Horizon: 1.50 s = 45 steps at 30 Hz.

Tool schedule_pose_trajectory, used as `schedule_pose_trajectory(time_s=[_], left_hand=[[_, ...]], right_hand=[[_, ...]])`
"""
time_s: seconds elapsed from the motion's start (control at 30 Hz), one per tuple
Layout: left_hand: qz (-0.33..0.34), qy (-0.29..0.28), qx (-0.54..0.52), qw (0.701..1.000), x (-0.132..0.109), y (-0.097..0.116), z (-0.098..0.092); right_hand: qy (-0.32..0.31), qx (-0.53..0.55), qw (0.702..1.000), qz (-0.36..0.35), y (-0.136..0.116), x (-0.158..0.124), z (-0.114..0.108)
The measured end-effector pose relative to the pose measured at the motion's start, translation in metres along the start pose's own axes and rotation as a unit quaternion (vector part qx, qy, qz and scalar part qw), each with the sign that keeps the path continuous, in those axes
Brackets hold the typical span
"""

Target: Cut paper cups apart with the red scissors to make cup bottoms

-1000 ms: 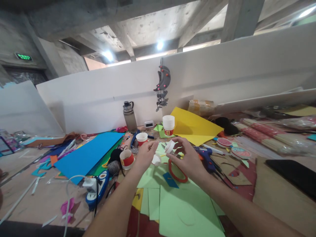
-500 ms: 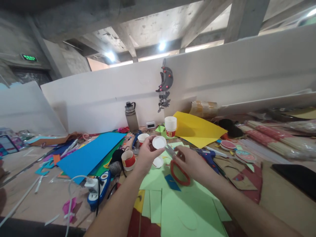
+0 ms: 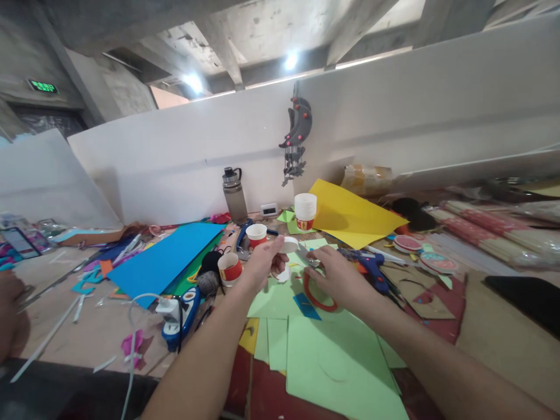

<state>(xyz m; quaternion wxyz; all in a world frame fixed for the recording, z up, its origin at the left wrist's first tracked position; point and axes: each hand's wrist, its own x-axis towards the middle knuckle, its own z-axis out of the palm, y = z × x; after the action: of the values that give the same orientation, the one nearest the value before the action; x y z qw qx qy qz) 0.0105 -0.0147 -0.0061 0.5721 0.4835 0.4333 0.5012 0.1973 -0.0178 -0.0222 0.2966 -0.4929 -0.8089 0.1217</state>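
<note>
My left hand (image 3: 266, 261) pinches a small white round paper piece (image 3: 289, 244) with a shallow rim, tilted so that it shows nearly edge-on. From the right, my right hand (image 3: 331, 268) is closed on scissors with red handles (image 3: 327, 306); their blades point at the paper piece. Whether the blades touch it, I cannot tell. Below the left hand, another white round piece (image 3: 284, 275) lies on light green paper (image 3: 336, 356). Two red-and-white paper cups, one nearer (image 3: 230, 268) and one farther (image 3: 256, 234), stand left of and behind that hand.
Stacked paper cups (image 3: 305, 210), a bottle (image 3: 235, 197) and a yellow sheet (image 3: 354, 216) are at the back. To the left lie a blue sheet (image 3: 168, 259) and a power strip (image 3: 186, 318). A glue gun (image 3: 374, 268) lies right. Another person's arm (image 3: 12, 315) shows at the left edge.
The white paper piece has turned from face-on to nearly edge-on in my left hand. My right hand keeps the scissors beside it. More of the other person's arm shows at the left edge.
</note>
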Motion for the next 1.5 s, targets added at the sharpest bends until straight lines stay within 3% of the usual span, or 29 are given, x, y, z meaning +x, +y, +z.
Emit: schedule_pose_trajectory(time_s=[0.13,0.23,0.37,0.5,0.63,0.8,0.9,1.07,1.2,1.33,1.43,1.5], left_hand=[[-0.005,0.039,0.006,0.999,0.003,0.0,-0.005],[0.0,0.055,0.007,0.998,0.004,0.001,-0.007],[0.021,0.034,-0.032,0.999,0.003,0.002,-0.006],[0.016,0.017,-0.092,0.996,0.001,0.005,-0.003],[0.016,0.02,-0.125,0.992,0.0,0.009,0.0],[0.078,0.031,-0.128,0.988,0.0,0.01,0.001],[0.111,0.046,-0.1,0.988,-0.001,0.01,0.002],[0.137,0.03,-0.101,0.985,-0.002,0.013,0.002],[0.158,-0.001,-0.138,0.978,-0.007,0.017,0.003],[0.182,-0.01,-0.151,0.972,-0.011,0.02,0.005],[0.187,-0.005,-0.155,0.97,-0.011,0.021,0.002],[0.186,-0.002,-0.152,0.971,-0.01,0.021,-0.001]], right_hand=[[-0.086,-0.107,0.989,0.046,0.0,-0.004,0.003],[-0.13,-0.176,0.976,0.02,-0.001,-0.007,0.009],[-0.161,-0.206,0.965,0.0,-0.002,-0.006,0.013],[-0.157,-0.216,0.963,0.03,-0.008,-0.007,0.007],[-0.155,-0.267,0.951,-0.028,-0.016,-0.011,0.003],[-0.13,-0.278,0.948,0.084,-0.014,-0.009,0.006],[-0.154,-0.267,0.947,0.087,-0.008,-0.004,0.006],[-0.134,-0.25,0.951,0.12,-0.002,-0.001,0.003],[-0.055,-0.146,0.972,0.173,0.005,0.003,0.0],[0.031,0.042,0.989,0.136,0.012,0.009,-0.005],[0.066,0.225,0.97,0.068,0.011,0.008,-0.008],[0.062,0.371,0.926,0.018,0.005,0.004,-0.009]])
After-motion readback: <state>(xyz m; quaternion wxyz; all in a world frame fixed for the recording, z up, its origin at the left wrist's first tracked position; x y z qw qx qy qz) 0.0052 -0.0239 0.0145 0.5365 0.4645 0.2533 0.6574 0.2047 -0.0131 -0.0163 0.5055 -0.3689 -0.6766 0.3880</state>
